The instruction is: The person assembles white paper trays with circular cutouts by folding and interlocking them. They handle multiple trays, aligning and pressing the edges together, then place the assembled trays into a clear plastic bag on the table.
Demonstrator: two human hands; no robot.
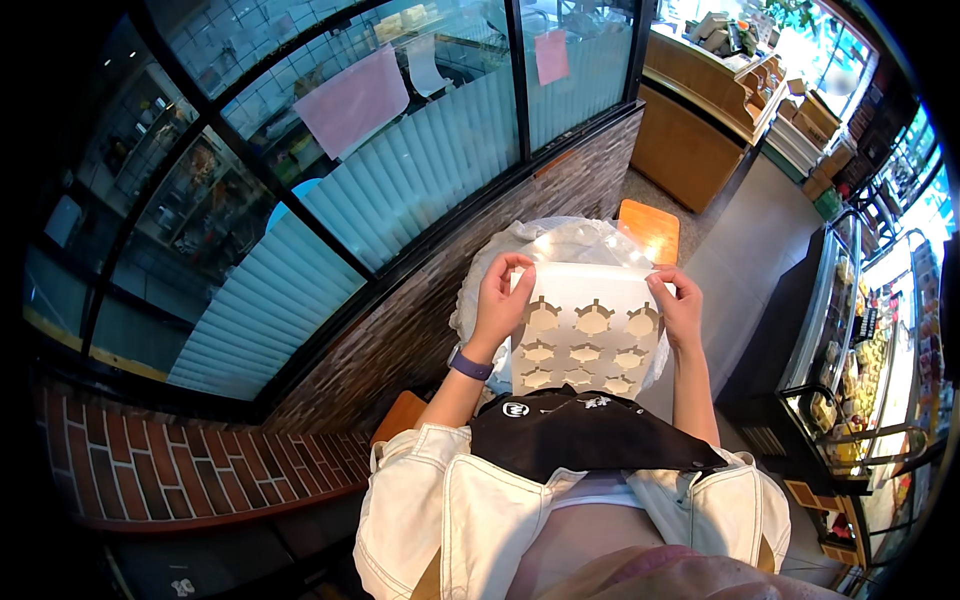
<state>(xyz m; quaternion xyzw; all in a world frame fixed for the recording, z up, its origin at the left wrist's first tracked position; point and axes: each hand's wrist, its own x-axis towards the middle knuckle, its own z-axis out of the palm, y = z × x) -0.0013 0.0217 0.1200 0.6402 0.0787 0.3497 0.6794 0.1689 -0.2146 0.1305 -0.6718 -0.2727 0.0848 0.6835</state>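
cardboard insert between left hand and right hand, over plastic bag.

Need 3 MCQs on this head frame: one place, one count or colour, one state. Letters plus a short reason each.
1. Where is the white cardboard insert with cut-out cup holes?
A. on the floor
B. held up between both hands, over the clear plastic bag
C. on the orange wooden stool

2. How many cut-out holes does the insert show?
A. four
B. six
C. nine

3. What colour is the band on the left wrist?
A. purple
B. red
C. yellow

Answers:
1 B: the left hand and right hand pinch its top corners above the bag.
2 C: three rows of three holes.
3 A: the band reads purple.
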